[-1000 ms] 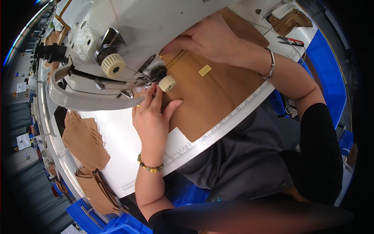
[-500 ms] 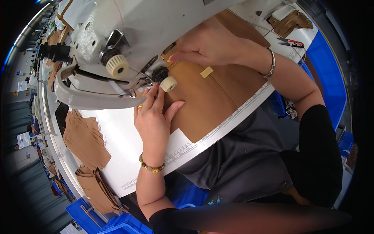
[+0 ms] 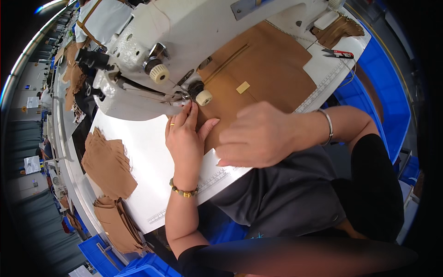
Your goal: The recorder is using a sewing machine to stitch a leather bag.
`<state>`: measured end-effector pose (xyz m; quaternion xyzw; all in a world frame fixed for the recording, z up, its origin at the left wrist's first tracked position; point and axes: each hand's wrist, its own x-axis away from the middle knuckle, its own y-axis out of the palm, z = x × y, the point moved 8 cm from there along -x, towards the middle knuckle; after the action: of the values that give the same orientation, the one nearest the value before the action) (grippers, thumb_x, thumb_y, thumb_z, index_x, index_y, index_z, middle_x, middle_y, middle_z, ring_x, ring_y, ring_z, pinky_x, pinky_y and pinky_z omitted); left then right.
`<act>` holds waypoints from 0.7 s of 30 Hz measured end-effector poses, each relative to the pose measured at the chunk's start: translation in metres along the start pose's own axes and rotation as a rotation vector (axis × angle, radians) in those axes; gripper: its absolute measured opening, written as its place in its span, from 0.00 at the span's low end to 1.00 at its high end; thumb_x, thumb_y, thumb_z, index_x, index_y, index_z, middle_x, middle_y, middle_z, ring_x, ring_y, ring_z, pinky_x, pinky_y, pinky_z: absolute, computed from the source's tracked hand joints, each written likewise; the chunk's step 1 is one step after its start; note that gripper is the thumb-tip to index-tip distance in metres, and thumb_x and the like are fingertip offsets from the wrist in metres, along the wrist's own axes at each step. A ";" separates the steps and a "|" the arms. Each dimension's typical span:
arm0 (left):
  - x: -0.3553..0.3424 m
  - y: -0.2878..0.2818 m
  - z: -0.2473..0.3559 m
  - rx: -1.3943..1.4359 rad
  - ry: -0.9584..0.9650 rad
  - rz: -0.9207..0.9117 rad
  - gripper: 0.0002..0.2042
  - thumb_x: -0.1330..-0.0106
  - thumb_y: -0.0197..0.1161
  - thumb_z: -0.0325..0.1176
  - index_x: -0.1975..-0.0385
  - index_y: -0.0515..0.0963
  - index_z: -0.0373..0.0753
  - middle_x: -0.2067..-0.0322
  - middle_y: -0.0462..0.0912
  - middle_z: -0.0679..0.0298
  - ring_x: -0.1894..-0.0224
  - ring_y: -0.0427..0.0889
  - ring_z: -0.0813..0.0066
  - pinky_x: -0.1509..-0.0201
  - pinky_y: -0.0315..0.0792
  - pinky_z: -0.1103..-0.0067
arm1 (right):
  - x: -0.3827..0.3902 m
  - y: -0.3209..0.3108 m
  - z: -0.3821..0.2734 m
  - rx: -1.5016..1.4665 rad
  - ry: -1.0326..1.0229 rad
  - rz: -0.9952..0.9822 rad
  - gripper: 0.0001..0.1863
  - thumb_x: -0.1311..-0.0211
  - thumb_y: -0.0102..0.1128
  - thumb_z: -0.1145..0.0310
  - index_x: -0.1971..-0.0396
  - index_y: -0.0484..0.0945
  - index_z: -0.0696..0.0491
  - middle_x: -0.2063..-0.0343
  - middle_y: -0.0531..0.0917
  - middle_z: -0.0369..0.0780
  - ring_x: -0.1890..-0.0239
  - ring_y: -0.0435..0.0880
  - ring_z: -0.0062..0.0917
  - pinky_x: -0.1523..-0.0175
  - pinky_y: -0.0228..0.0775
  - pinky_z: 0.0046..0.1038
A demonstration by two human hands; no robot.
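Observation:
My left hand (image 3: pixel 184 141) lies with fingers extended and thumb apart on a brown panel (image 3: pixel 281 60), fingertips beside the presser foot of a white sewing machine (image 3: pixel 184 27). My right hand (image 3: pixel 258 136), curled and blurred, is low over the panel's front edge and the white ruled worktop (image 3: pixel 134 147), just right of my left wrist. Whether it holds anything, I cannot make out. A small pale yellow rectangle (image 3: pixel 243 87) sits on the panel beside a long seam or slot, and part of the panel runs under the machine head.
Brown cut pieces (image 3: pixel 108 166) and a bundle (image 3: pixel 117 224) lie at left. Red-and-black snips (image 3: pixel 338 54) and more pieces (image 3: pixel 334 34) are at back right. Blue bins (image 3: pixel 383 115) flank the worktop. A person in white (image 3: pixel 104 21) is beyond the machine.
My right hand has come down from behind the machine head to the panel's front, uncovering its far part. My left hand stays by the presser foot. The view has shifted slightly.

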<state>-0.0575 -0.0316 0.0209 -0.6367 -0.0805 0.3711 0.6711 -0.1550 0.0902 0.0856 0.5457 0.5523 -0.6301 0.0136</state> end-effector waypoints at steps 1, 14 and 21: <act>0.001 0.000 -0.001 -0.007 -0.009 -0.007 0.31 0.43 0.74 0.54 0.49 0.85 0.33 0.48 0.87 0.57 0.46 0.84 0.58 0.40 0.75 0.67 | -0.004 0.006 -0.011 0.007 -0.007 0.002 0.14 0.42 0.74 0.59 0.65 0.82 0.52 0.74 0.78 0.33 0.79 0.75 0.26 0.75 0.65 0.27; 0.026 0.007 -0.004 0.880 -0.036 0.011 0.33 0.26 0.56 0.48 0.29 0.61 0.34 0.30 0.62 0.41 0.26 0.59 0.42 0.29 0.64 0.43 | -0.070 0.047 -0.003 -0.492 0.508 0.516 0.46 0.34 0.68 0.57 0.28 0.53 0.65 0.57 0.82 0.42 0.60 0.83 0.34 0.49 0.70 0.35; 0.022 0.005 -0.001 0.619 0.146 -0.036 0.30 0.23 0.55 0.38 0.26 0.58 0.33 0.27 0.61 0.47 0.23 0.58 0.53 0.25 0.66 0.58 | -0.050 0.021 -0.010 -0.342 0.365 0.450 0.20 0.37 0.67 0.64 0.47 0.76 0.54 0.72 0.80 0.39 0.70 0.82 0.31 0.68 0.72 0.33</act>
<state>-0.0428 -0.0193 0.0083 -0.4255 0.0735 0.3193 0.8436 -0.1147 0.0603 0.1079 0.7476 0.5090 -0.4015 0.1444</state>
